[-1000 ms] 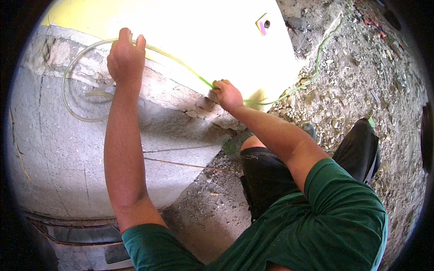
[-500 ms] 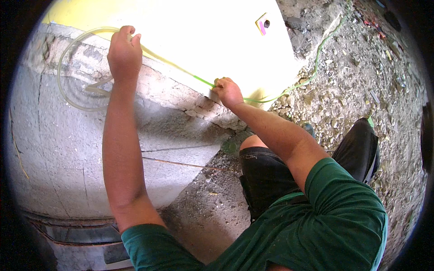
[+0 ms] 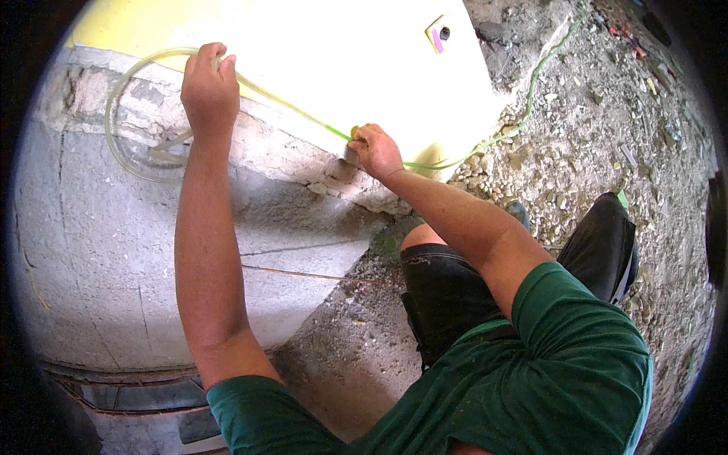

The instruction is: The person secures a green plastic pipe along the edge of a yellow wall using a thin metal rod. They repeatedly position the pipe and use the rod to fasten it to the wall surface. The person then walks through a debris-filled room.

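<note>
My left hand (image 3: 210, 92) is closed around a clear plastic hose (image 3: 282, 107) against the bright yellow-white wall (image 3: 341, 53). Left of that hand the hose bends into a wide loop over the rough concrete ledge. Rightward it runs taut and slanting down to my right hand (image 3: 377, 154), turning green close to the fingers. That hand pinches the hose at the wall's lower edge. A small yellowish-brown bit shows at its fingertips, too small to name. Beyond my right hand a thin green hose (image 3: 537, 76) continues; how the clear and green parts meet is hidden.
Broken masonry (image 3: 265, 144) and a grey concrete slab (image 3: 136, 250) lie below the wall. Rubble and gravel (image 3: 584, 144) cover the ground at right. A small plate with a dark round hole (image 3: 438, 35) sits on the wall. A thin rod (image 3: 303, 274) crosses near the slab's edge.
My right hand has shifted slightly left and up, still on the hose. The hose loop beside my left hand has drawn in a little. My left hand stays almost in place.
</note>
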Demonstrator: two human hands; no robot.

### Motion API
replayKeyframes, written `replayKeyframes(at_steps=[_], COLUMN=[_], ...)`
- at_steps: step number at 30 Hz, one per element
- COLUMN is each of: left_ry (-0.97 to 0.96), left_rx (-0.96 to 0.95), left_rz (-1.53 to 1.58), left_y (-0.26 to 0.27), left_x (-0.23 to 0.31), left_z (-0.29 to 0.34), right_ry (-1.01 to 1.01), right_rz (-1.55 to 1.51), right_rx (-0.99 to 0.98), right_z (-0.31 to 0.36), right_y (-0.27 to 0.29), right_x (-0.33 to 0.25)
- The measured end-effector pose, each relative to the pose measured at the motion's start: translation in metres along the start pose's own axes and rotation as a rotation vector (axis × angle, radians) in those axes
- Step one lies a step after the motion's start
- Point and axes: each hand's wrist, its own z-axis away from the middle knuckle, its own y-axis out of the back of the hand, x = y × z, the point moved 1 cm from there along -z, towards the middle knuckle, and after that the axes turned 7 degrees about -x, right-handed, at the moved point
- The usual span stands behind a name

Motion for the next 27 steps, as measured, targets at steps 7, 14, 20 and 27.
replayKeyframes(at_steps=[7, 14, 20, 27], left_ry=[-0.077, -0.071, -0.087, 0.053], left_rx=[0.029, 0.01, 0.031, -0.029], left_rz=[-0.071, -0.056, -0.069, -0.006], left_y=[-0.001, 0.006, 0.005, 0.01], left_x=[0.003, 0.001, -0.001, -0.001], left_z=[0.001, -0.008, -0.01, -0.012], right_ry=[0.013, 0.057, 0.032, 0.023], right_rz=[-0.041, -0.096, -0.099, -0.142], right_rx=[0.045, 0.098, 0.035, 0.038], right_z=[0.001, -0.002, -0.004, -0.003], right_y=[0.001, -0.002, -0.003, -0.004], right_x=[-0.003, -0.004, -0.001, 0.002])
